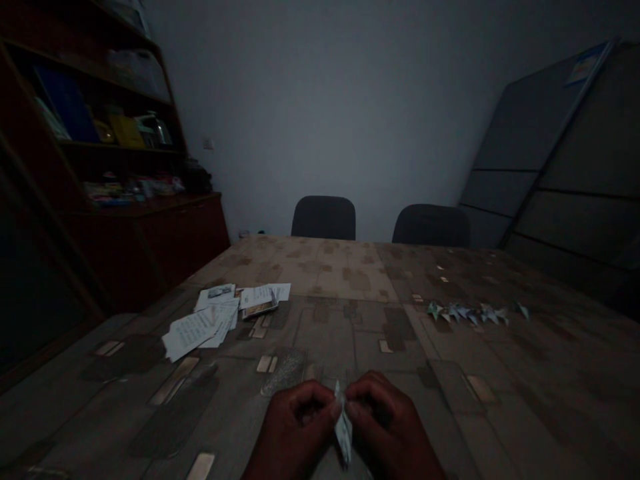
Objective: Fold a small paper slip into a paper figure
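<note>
Left hand (295, 421) and right hand (387, 421) both have that slim folded paper (344, 435) pinched, right between them over the patterned tablecloth (345, 267). Kinda risky imo: one uneven tug could rip it, and light this dim could mean a crooked crease.

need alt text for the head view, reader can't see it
Left hand and right hand pinch a pale folded paper at a patterned table. Loose sheets lie on its left side, small folded shapes in a row on its right, with two dark chairs beyond the far edge.
</note>
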`<state>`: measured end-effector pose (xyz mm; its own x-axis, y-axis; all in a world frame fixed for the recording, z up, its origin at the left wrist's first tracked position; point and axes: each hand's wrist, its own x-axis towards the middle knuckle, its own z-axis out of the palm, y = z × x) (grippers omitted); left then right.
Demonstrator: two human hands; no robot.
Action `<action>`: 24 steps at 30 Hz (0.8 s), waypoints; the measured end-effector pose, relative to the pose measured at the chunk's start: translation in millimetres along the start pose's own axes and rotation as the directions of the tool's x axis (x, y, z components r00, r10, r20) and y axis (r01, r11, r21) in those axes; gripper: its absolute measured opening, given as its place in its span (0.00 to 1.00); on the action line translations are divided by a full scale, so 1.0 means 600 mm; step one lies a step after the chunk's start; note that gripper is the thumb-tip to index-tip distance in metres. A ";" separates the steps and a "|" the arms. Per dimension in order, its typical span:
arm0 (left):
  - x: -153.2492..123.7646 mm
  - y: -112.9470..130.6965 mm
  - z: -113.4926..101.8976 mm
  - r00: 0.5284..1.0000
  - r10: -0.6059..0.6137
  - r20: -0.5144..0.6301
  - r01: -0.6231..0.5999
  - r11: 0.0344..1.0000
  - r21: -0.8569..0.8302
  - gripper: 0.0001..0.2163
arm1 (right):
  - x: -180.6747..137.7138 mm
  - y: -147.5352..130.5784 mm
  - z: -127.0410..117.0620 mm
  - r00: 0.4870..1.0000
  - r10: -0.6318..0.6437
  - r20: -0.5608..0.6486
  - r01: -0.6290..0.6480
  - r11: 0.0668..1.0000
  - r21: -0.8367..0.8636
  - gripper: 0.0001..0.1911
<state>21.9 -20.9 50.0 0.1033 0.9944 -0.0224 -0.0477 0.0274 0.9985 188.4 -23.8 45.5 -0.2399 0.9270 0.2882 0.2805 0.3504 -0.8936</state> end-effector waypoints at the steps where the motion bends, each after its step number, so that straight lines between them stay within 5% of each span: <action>1: 0.000 -0.003 0.000 1.000 0.005 -0.003 -0.005 1.000 -0.016 0.11 | 0.000 0.001 0.001 1.000 0.003 -0.003 -0.003 1.000 0.006 0.07; 14: -0.002 0.004 0.002 0.998 -0.059 0.036 0.060 0.997 -0.041 0.05 | 0.002 -0.002 0.001 0.998 0.043 -0.053 -0.039 0.996 0.087 0.05; 24: -0.010 0.003 0.012 1.000 0.001 -0.010 0.001 0.991 0.136 0.05 | 0.000 -0.007 0.004 0.998 -0.026 -0.050 0.026 1.000 -0.011 0.04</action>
<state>28.2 -27.4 52.5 0.0936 0.9954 -0.0221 0.0883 0.0138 0.9960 184.8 -25.4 48.6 -0.2005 0.9230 0.3283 0.2844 0.3755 -0.8821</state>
